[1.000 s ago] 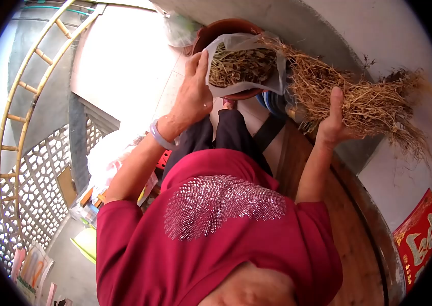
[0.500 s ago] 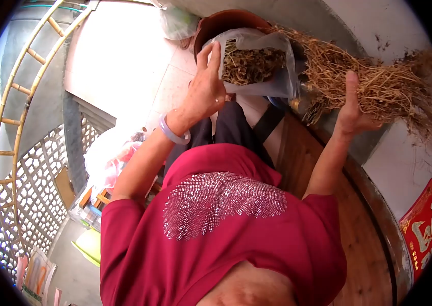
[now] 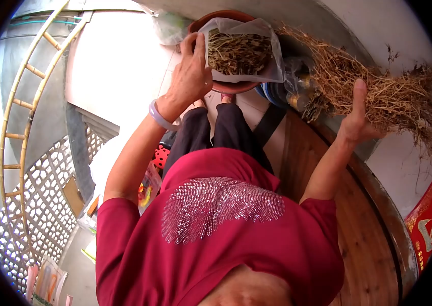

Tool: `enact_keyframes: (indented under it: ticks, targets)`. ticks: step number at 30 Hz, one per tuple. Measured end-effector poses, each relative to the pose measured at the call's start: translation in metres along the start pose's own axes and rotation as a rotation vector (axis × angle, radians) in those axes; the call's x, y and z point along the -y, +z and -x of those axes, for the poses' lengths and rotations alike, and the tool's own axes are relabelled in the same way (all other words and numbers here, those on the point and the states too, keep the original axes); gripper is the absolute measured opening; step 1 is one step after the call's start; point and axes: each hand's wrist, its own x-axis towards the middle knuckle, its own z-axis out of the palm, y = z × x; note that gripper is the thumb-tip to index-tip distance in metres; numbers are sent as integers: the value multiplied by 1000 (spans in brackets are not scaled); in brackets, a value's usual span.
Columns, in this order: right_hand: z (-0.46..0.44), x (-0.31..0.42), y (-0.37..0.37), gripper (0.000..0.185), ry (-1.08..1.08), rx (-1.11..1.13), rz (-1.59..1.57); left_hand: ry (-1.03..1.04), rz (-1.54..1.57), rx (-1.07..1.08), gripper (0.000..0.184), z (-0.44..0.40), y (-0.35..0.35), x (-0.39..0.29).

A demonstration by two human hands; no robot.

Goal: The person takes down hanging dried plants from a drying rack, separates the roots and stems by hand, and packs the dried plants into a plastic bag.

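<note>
My left hand, with a pale bangle on the wrist, is closed at the left edge of a clear plastic bag. Dried stalks and leaves lie inside the bag, whose mouth is spread wide. A brown-red tub is under and around the bag. Over on the right, my right hand grips a large bundle of dry, straw-coloured plants, its thumb lying across the stems. The bundle's thin end reaches toward the bag, apart from it.
Beside the tub on the right are clear plastic-wrapped items. A wooden surface curves along my right side. A bamboo ladder leans at the left by a lattice wall. Another plastic bag stands behind the tub.
My left hand and the bag have shifted left and slightly up in view, showing more of the tub's front rim. The right hand with its bundle has moved slightly right and down.
</note>
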Motion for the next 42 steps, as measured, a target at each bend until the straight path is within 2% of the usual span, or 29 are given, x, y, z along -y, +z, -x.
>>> enact_keyframes:
  ticks: [1, 2, 5, 6, 10, 13, 16, 19, 23, 24, 27, 28, 32, 34, 37, 40, 42]
  targets:
    - [0, 0, -1, 46, 1, -6, -3, -67, -16, 41, 77, -2, -6, -7]
    - [0, -1, -4, 46, -7, -13, -10, 63, -133, -132, 67, -5, -7, -12]
    - [1, -3, -12, 45, -26, -35, 11, 226, -78, -93, 48, -18, -11, -28]
    - [2, -4, -16, 45, -30, -28, 29, 206, -6, -6, 25, -23, -10, -40]
    - [7, -5, -31, 49, 34, 19, 87, 267, -205, 343, 9, -57, 35, -39]
    - [15, -1, -39, 56, 166, 5, 110, 116, -320, 473, 18, -83, 76, -34]
    - [18, -1, -49, 56, 159, -53, 157, 214, -403, 188, 21, -78, 117, -7]
    - [20, -1, -58, 56, 192, -91, 176, 203, -584, 117, 25, -68, 139, 14]
    - [25, -7, -68, 56, 240, -74, 159, 331, -657, -39, 21, -65, 151, 37]
    - [27, -8, -68, 56, 237, -72, 154, 284, -680, -23, 18, -64, 150, 37]
    - [28, -9, -69, 56, 236, -63, 165, 265, -660, 158, 29, -61, 141, 40]
    - [27, -8, -69, 56, 219, -56, 180, 285, -619, 119, 19, -59, 137, 39]
    - [22, -6, -67, 56, 159, -36, 203, 183, -544, 186, 21, -55, 126, 41]
    - [23, -8, -68, 57, 213, -57, 145, 148, -473, 213, 20, -56, 112, 37]
    - [18, -14, -70, 52, 48, -55, 165, -70, -352, 414, 22, -60, 88, 26]
    - [17, -12, -68, 52, 99, -112, 180, 135, -258, 159, 20, -51, 90, 45]
    - [14, -12, -71, 54, 107, -83, 252, 58, -241, 270, 22, -50, 89, 51]
